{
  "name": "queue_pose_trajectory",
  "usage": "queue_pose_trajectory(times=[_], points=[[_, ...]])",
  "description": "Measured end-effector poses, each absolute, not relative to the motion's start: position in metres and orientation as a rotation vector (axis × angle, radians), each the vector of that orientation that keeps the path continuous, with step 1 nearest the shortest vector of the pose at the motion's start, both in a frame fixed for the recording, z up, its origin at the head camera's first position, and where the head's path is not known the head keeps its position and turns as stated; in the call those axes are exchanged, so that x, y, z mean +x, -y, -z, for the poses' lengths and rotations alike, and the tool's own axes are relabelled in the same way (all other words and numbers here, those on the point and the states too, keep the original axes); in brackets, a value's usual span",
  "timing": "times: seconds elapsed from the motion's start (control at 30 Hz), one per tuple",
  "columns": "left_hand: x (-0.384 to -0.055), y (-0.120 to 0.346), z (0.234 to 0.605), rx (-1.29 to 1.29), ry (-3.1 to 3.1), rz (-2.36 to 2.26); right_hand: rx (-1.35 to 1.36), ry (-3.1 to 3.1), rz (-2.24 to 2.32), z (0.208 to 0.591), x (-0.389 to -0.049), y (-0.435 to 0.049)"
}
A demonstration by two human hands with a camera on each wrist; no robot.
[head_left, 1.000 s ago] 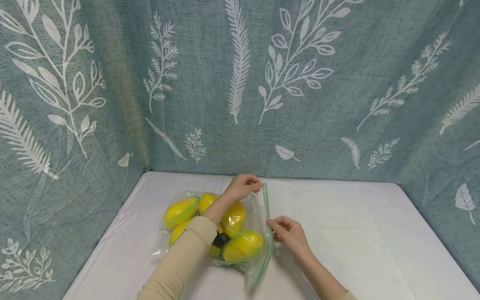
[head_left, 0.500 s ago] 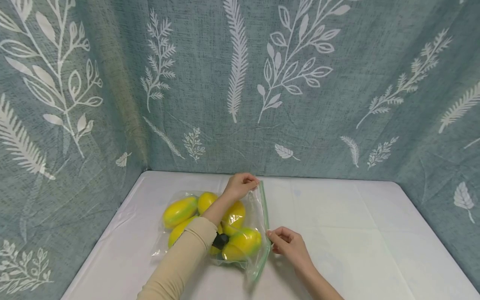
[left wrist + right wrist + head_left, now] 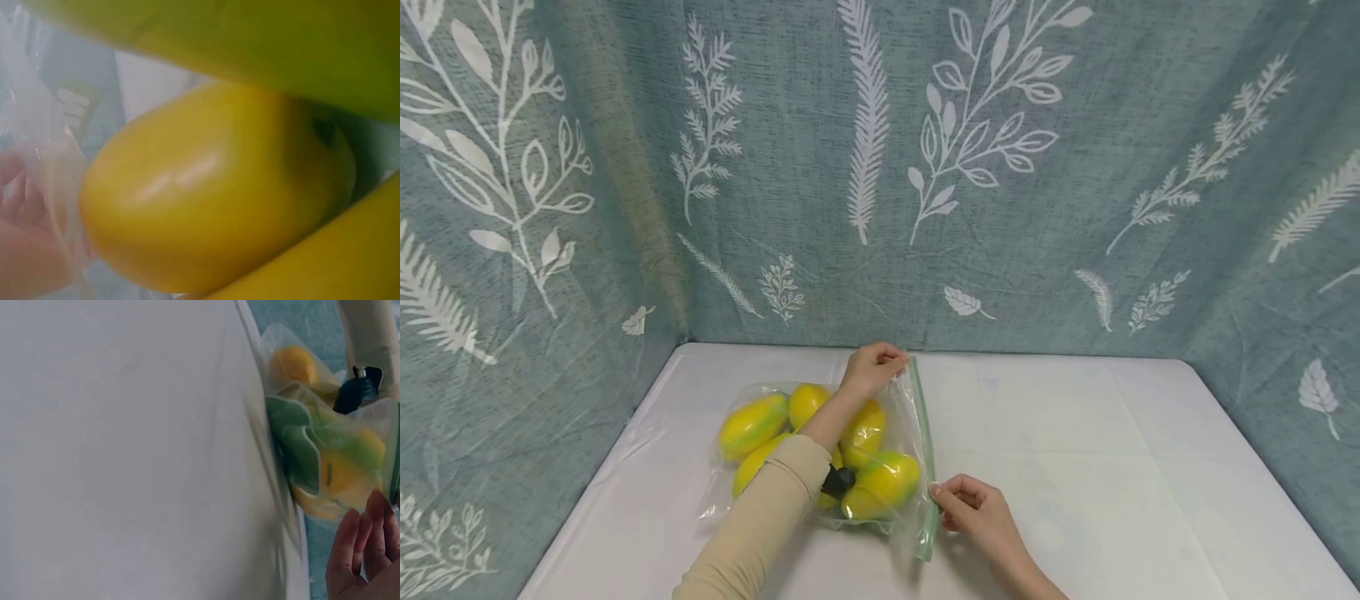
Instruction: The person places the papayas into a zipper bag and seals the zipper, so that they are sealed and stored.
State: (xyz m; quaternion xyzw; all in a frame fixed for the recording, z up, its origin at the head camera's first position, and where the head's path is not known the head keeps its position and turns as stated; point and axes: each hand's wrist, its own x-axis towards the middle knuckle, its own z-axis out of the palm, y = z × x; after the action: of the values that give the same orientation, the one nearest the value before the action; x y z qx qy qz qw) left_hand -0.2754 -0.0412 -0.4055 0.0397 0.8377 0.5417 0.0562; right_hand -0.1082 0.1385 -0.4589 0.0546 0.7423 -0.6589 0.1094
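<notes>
A clear zip bag [image 3: 901, 533] with a green zip strip lies on its side, holding several yellow-green mangoes [image 3: 880, 483]. My left hand [image 3: 874, 369] reaches across the bag and pinches the far end of its mouth, beside the strip. Nearer me, my right hand [image 3: 973, 512] pinches the strip between thumb and forefinger, a little above its near end. In the right wrist view, fingers of the right hand [image 3: 369, 550] appear at the bag's mouth. A mango [image 3: 187, 194] fills much of the left wrist view. My left forearm hides part of the fruit.
The bag rests on the left half of a white-covered table [image 3: 1075, 467]. A teal curtain [image 3: 820, 167] with white leaf prints hangs behind and along both sides. A dark wrist camera [image 3: 838, 482] on the left forearm sits over the mangoes.
My right hand has slid along the green strip toward the near end. The strip now lies straighter. My left hand keeps its grip at the far corner.
</notes>
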Motion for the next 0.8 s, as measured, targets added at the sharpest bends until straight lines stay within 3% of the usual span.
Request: queue_pose_trajectory(times=[0.8], points=[[-0.276,0.044,0.412,0.003,-2.568,-1.704,0.145,-2.058,1.901,0.466,-0.064,-0.143]])
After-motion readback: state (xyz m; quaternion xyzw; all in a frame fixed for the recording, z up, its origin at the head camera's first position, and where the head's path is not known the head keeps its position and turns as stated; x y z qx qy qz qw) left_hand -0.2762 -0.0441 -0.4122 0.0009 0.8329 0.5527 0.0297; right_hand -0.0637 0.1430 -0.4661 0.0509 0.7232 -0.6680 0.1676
